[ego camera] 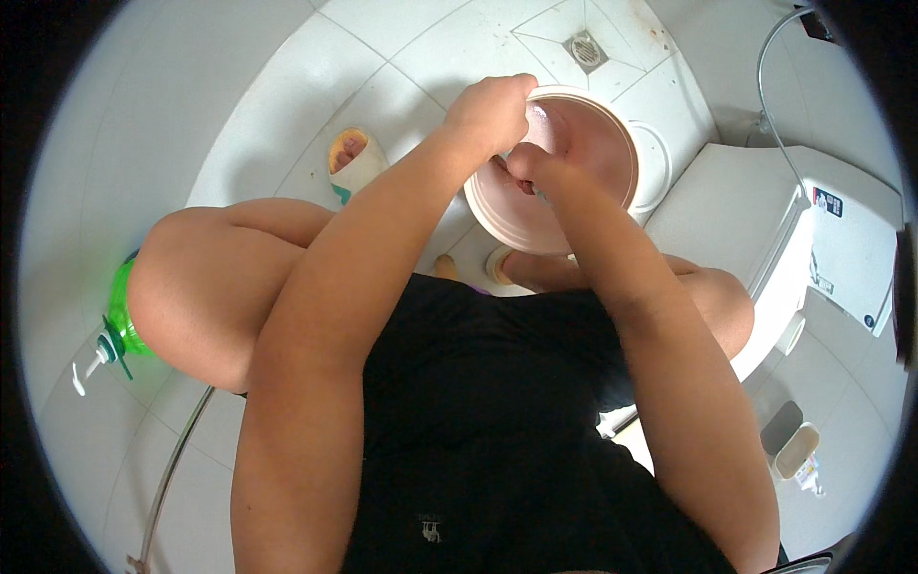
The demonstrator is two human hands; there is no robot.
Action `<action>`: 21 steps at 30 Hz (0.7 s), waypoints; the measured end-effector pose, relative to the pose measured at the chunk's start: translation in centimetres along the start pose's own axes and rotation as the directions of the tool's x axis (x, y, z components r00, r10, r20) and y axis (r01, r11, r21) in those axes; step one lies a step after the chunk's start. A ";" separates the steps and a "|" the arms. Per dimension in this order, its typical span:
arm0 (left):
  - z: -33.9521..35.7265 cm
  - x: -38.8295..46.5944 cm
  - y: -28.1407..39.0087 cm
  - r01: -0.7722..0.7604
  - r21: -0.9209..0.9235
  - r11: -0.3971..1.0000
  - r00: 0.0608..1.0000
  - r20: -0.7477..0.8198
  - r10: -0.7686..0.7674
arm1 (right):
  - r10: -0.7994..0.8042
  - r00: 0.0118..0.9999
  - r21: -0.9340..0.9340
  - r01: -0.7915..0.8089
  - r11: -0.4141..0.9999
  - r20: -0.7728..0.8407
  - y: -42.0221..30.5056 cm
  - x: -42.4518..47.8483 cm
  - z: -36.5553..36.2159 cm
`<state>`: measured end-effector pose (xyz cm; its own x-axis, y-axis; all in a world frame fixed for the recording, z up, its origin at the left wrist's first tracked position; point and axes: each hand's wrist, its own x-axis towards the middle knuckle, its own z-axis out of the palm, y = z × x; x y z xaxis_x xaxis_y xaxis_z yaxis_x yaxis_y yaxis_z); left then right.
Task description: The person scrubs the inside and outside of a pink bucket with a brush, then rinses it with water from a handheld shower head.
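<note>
A round bucket (609, 143) with a pinkish inside and a pale rim is tilted towards me above the tiled floor. My left hand (491, 111) grips its rim at the upper left. Inside the bucket, just below that hand, my right hand (531, 165) has its fingers curled near the inner wall. A small pale bit shows by the right fingers, but what it is, and whether they hold it, I cannot make out. The far side of the right palm is hidden.
A metal floor drain (586, 52) lies beyond the bucket. On the right stands a white boxy appliance (731, 208), with a hose (767, 100) above it. A green pump bottle (122, 316) stands by my left knee. One slipper (358, 165) shows on my left foot.
</note>
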<state>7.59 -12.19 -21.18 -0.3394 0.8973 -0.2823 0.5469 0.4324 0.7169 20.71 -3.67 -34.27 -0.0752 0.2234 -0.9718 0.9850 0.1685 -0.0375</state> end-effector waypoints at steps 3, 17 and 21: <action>0.4 0.3 -0.2 -0.011 -0.020 1.000 1.000 -0.017 0.010 | -0.083 0.982 -0.016 0.082 0.997 -0.168 0.1 0.0 0.5; 0.0 0.3 -0.3 0.028 0.013 1.000 0.999 0.032 -0.028 | -0.275 0.892 -0.482 0.076 0.873 -0.358 1.6 -2.3 2.1; 1.0 0.1 2.4 -0.122 0.057 0.991 0.991 0.055 0.119 | -0.215 0.824 0.497 0.502 0.708 -0.525 7.4 1.0 -0.1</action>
<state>9.65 -10.95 -20.15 -0.2294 0.9459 -0.2293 0.6269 0.3238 0.7086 27.94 -2.11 -35.50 -0.3552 0.6517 -0.6702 0.7371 -0.2457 -0.6296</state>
